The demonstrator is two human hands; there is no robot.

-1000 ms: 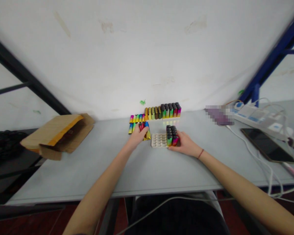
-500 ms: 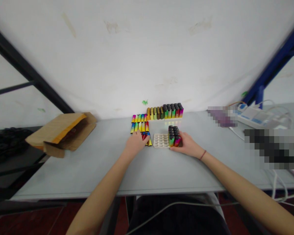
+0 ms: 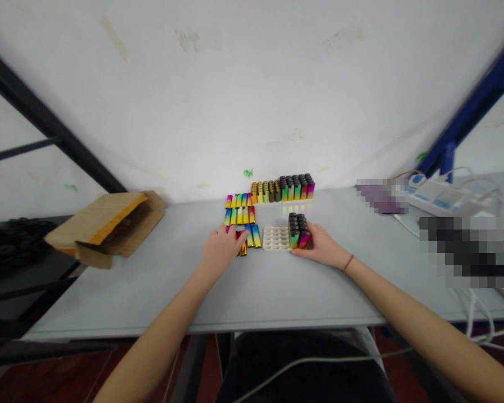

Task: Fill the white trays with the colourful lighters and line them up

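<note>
My left hand lies over loose rainbow-coloured lighters laid flat in rows on the grey table; its fingers press on the nearest ones and curl around them. My right hand grips the right side of a white slotted tray that holds several upright lighters at its right end. The tray's left slots show bare.
A full row of upright lighters stands by the wall. An open cardboard box lies at the left. Power strips and cables crowd the right side. Dark and blue frame posts rise at both sides.
My left hand has drawn back toward me from the far lighter rows, dragging a few lighters nearer. My right hand has stayed on the tray.
</note>
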